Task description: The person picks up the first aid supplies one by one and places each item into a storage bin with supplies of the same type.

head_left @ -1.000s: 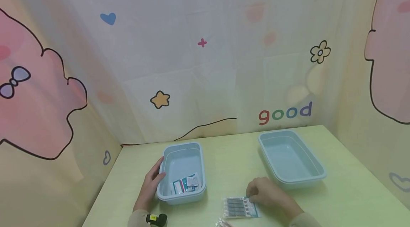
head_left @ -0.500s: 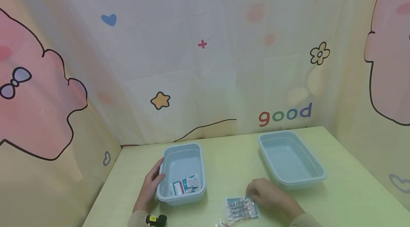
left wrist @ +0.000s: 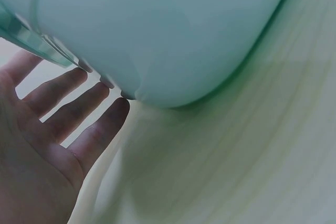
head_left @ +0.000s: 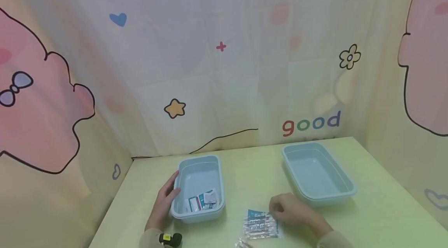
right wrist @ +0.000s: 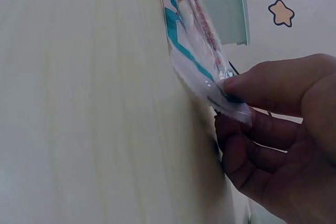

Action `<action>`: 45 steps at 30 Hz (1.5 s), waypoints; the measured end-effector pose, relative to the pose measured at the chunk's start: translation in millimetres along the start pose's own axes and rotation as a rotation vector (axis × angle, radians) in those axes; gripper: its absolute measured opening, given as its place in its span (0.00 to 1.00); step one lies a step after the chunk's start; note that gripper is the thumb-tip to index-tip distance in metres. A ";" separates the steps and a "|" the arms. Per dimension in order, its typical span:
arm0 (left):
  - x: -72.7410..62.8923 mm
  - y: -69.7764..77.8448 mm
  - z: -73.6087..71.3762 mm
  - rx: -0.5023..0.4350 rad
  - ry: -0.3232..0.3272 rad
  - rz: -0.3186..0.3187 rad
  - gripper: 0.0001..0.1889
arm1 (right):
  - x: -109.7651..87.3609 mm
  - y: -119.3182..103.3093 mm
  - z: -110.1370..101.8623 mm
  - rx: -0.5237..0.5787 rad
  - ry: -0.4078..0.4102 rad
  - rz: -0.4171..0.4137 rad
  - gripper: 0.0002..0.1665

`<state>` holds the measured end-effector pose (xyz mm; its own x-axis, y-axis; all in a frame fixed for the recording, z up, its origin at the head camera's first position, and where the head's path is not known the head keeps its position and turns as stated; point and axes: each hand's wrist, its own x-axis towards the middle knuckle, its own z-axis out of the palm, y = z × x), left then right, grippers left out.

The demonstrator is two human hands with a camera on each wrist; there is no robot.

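Observation:
In the head view, my left hand [head_left: 161, 204] holds the left side of a pale blue plastic bin [head_left: 198, 178], thumb over the rim. The left wrist view shows the fingertips [left wrist: 118, 109] against the bin's outer wall. Inside lie small white-and-teal packets [head_left: 203, 200]. My right hand [head_left: 292, 210] pinches the right edge of a clear plastic packet [head_left: 260, 225] with a teal backing and several slim printed sticks inside. Seen from the right wrist, thumb and fingers grip the packet's crimped end, its body tilted above the tabletop.
A second, larger pale blue bin [head_left: 316, 172] stands at the back right with nothing visible in it. Another clear wrapper [head_left: 243, 243] lies at the front edge of view. The pale green table [head_left: 252, 178] ends at a printed curtain.
Between my right fingers the packet has tilted and turned slightly; its dark sticks now look pale and printed, with the teal corner showing at the top. The left hand and both bins stay put.

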<state>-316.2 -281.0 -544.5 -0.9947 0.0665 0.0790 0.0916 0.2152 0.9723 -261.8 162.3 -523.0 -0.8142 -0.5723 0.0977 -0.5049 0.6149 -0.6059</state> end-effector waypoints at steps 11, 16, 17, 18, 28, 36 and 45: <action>-10.3 25.8 1.8 0.004 -0.029 -0.017 0.29 | 1.8 0.7 -1.7 0.112 0.040 0.028 0.05; -17.5 40.7 4.0 0.011 -0.032 -0.023 0.29 | 2.1 -2.3 -4.3 0.125 0.073 0.074 0.04; -17.9 41.1 4.2 0.016 -0.032 -0.018 0.29 | 2.2 -2.7 -4.8 0.120 0.079 0.083 0.04; -18.4 41.8 4.5 0.014 -0.033 -0.015 0.29 | 2.4 -2.9 -5.3 0.116 0.084 0.088 0.04; -14.7 32.8 3.0 -0.019 -0.030 -0.036 0.29 | 3.7 -5.8 -7.9 0.088 0.149 0.112 0.05; -2.7 6.0 2.0 0.003 -0.003 -0.015 0.29 | 3.8 -7.9 -11.5 0.088 0.157 0.092 0.04; -1.0 3.5 2.4 0.025 0.011 0.009 0.28 | 3.1 -9.9 -15.7 0.101 0.178 0.068 0.04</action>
<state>-314.7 -278.0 -541.7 -0.9942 0.0583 0.0900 0.1014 0.2394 0.9656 -263.8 163.0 -504.3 -0.8877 -0.4210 0.1863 -0.4229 0.5859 -0.6912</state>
